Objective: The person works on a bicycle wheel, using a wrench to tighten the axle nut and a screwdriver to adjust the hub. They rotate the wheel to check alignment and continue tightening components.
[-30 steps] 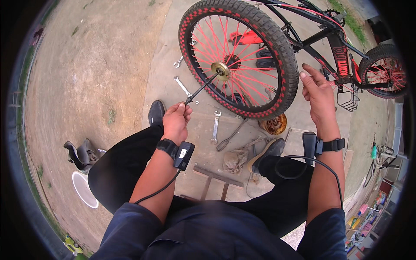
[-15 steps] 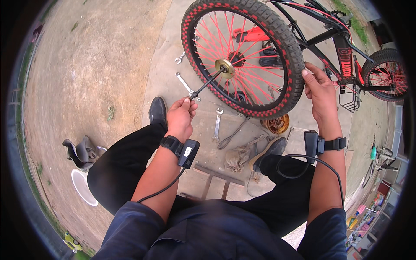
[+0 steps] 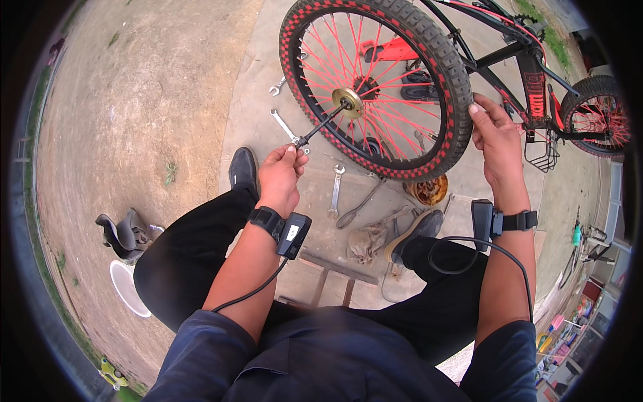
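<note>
Tilted in front of me is a bicycle wheel with a knobby black tire, red-and-black checked sidewalls and red spokes. A long dark axle sticks out of its brass-coloured hub toward me. My left hand pinches the free end of this axle between thumb and fingers. At the wheel's right side, my right hand holds the tire's edge with its fingertips; some of those fingers are partly hidden. Beyond the wheel lies the black bicycle frame with red markings.
Wrenches lie on the concrete, one open-ended wrench between my feet. Nearby are a bowl of brown grease, a crumpled cloth and a dark-handled tool. A white basin stands at my left, shelves with goods far right.
The wheel has shifted very slightly upward, and my left hand has moved a little with the axle end. My right hand stays at the tire's edge.
</note>
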A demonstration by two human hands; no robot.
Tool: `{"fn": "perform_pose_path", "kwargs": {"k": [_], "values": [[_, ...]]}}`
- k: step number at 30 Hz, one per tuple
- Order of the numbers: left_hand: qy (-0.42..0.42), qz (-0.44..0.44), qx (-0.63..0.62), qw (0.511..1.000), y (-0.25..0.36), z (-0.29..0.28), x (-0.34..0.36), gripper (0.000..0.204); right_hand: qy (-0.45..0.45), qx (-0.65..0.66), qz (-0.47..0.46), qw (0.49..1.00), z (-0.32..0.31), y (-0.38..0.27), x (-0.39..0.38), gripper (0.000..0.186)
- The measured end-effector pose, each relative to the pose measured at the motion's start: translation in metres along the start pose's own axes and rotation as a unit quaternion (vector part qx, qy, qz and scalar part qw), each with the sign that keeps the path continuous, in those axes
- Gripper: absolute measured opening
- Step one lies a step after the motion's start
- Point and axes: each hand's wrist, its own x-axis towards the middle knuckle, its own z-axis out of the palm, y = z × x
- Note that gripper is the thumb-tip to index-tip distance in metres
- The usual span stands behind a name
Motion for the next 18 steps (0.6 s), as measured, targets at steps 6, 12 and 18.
{"fn": "perform_pose_path", "kwargs": {"k": [6,12,18], "values": [[-0.003,0.004,0.003,1.0,0.004,0.006,-0.004,0.022,0.015,-0.003,0.009,1.0,0.005,-0.004,-0.002,0.044],[-0.019,0.003,0.01,1.0,0.006,0.014,-0.002,0.023,0.005,-0.004,0.01,1.0,0.003,-0.003,-0.001,0.044],[-0.032,0.012,0.01,0.999,0.006,0.026,0.004,0.023,0.013,0.012,0.011,1.0,0.004,-0.003,-0.001,0.041]]}}
